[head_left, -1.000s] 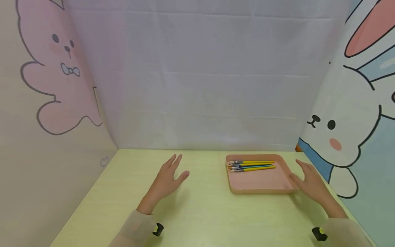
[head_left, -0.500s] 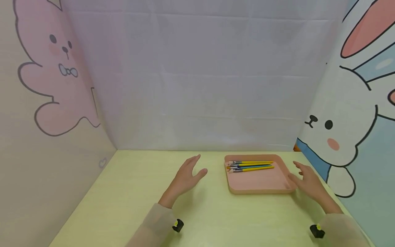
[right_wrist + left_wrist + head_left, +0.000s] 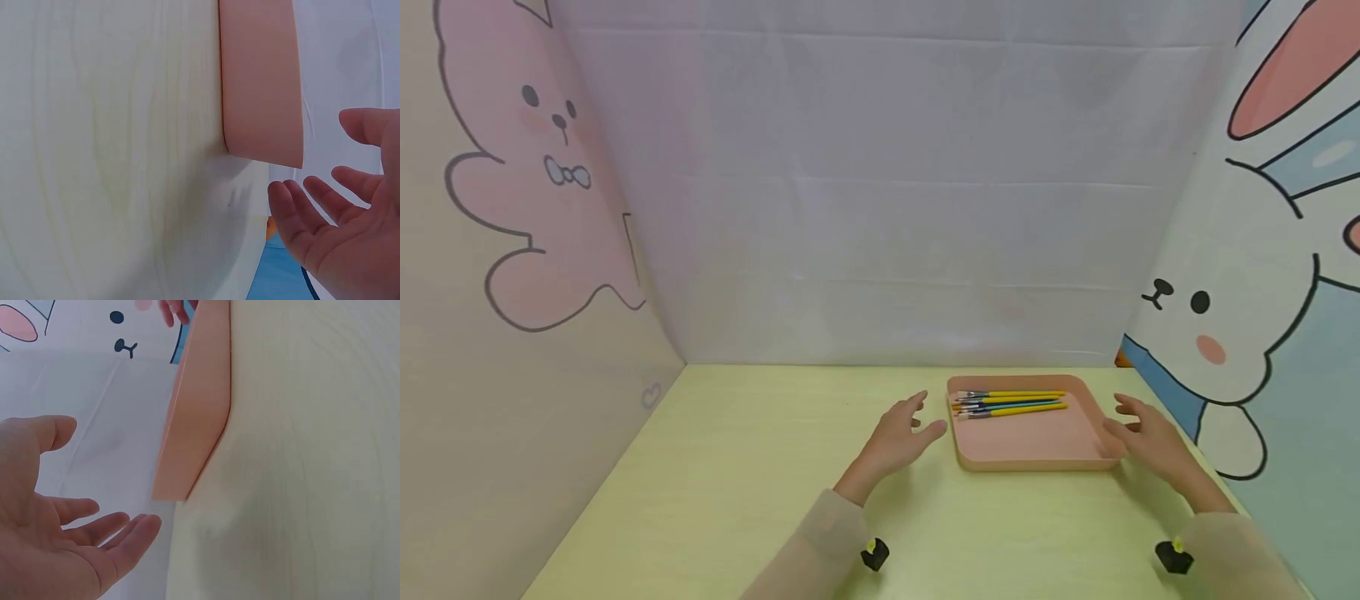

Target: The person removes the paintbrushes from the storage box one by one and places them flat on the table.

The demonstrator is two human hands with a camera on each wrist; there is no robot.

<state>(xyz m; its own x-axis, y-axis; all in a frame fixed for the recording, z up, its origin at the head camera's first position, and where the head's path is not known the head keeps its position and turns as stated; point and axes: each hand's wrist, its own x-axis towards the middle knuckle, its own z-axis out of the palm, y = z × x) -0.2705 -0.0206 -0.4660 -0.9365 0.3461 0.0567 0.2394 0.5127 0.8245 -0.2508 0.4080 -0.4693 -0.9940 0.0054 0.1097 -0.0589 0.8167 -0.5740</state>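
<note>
A shallow pink tray (image 3: 1037, 442) lies on the table, right of the middle in the head view. Several paintbrushes (image 3: 1011, 405) with yellow, blue and green handles lie side by side in its back left part, bristles to the left. Just left of the tray hovers my left hand (image 3: 895, 437), fingers loosely spread, holding nothing. At the tray's right edge is my right hand (image 3: 1153, 442), its fingers relaxed and nothing held. Both wrist views show a gap between the hand and the tray's side wall (image 3: 197, 406).
The pale yellow table (image 3: 737, 467) meets a white cloth wall (image 3: 887, 208) at the back. A panel with a pink animal (image 3: 550, 217) stands on the left. On the right, a rabbit panel (image 3: 1240, 333) rises close beside my right hand.
My left hand has moved right across the table, up to the tray's left side. The right hand stays by the tray's right edge, with its fingers slightly more bent. Tray and paintbrushes stay put.
</note>
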